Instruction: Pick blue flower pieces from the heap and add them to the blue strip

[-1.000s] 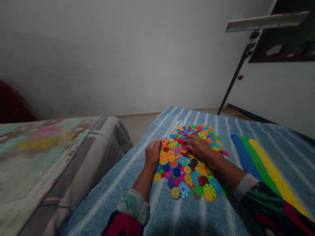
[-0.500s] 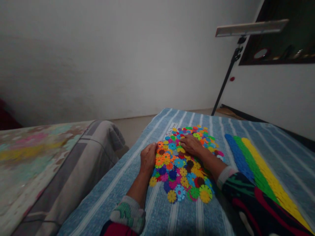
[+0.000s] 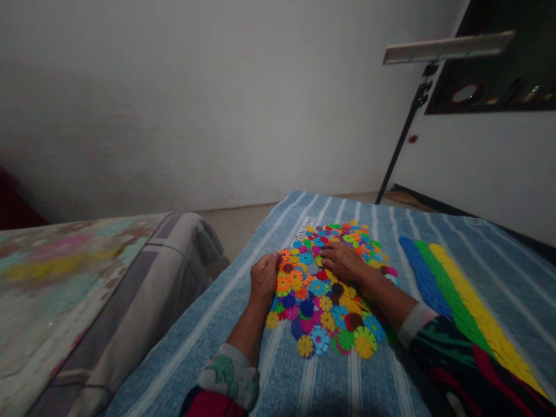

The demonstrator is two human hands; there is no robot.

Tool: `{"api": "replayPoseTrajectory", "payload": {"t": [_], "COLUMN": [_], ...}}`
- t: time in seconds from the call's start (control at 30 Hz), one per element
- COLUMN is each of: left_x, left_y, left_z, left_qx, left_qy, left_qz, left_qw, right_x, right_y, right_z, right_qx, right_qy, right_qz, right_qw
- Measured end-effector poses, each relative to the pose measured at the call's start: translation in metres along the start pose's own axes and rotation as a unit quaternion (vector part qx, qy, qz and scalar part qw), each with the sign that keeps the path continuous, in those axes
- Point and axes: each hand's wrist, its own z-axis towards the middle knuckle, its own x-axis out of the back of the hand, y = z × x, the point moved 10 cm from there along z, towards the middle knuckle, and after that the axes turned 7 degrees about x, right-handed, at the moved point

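Observation:
A loose pile of flower-shaped plastic discs (image 3: 317,288) in many colours lies spread on a blue striped cloth (image 3: 217,330). At the pile's left edge, beside several orange discs (image 3: 284,282), my left hand (image 3: 264,278) rests with its fingers curled together. Whatever is between those fingers is hidden. My right hand (image 3: 343,262) reaches across the upper middle of the pile, palm down. Its fingers stretch to the left and touch discs, with no held disc visible. Right of the pile, blue (image 3: 421,272), green (image 3: 452,295) and yellow (image 3: 480,313) discs lie in long overlapping rows.
A second surface with a grey and floral cover (image 3: 143,289) stands to the left, across a gap. Behind is a pale wall (image 3: 243,104). A black stand (image 3: 402,136) carrying a flat panel (image 3: 447,49) rises beyond the cloth's far edge.
The view has shifted slightly. My right hand's fingers have moved a little on the pile; my left hand stays at the pile's left edge.

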Motion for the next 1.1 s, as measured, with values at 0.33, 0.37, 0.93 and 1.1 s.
{"api": "replayPoseTrajectory", "payload": {"t": [0.33, 0.37, 0.93, 1.1], "left_x": [-0.001, -0.001, -0.002, -0.002], "left_y": [-0.005, -0.006, 0.011, 0.011], "left_z": [0.001, 0.002, -0.003, -0.002], "left_qx": [0.010, 0.009, -0.007, -0.001], "left_qy": [0.002, 0.003, -0.006, -0.007], "left_qz": [0.004, 0.003, 0.029, 0.041], "left_qw": [1.000, 1.000, 1.000, 0.999], "right_x": [0.009, 0.007, 0.019, 0.008], "right_y": [0.015, 0.011, 0.062, 0.057], "right_z": [-0.024, -0.026, -0.053, -0.060], "right_qx": [0.009, 0.025, -0.043, 0.004], "right_qy": [0.000, -0.002, 0.008, 0.018], "right_qz": [0.025, 0.033, 0.040, 0.065], "right_qw": [1.000, 0.999, 0.998, 0.998]}}
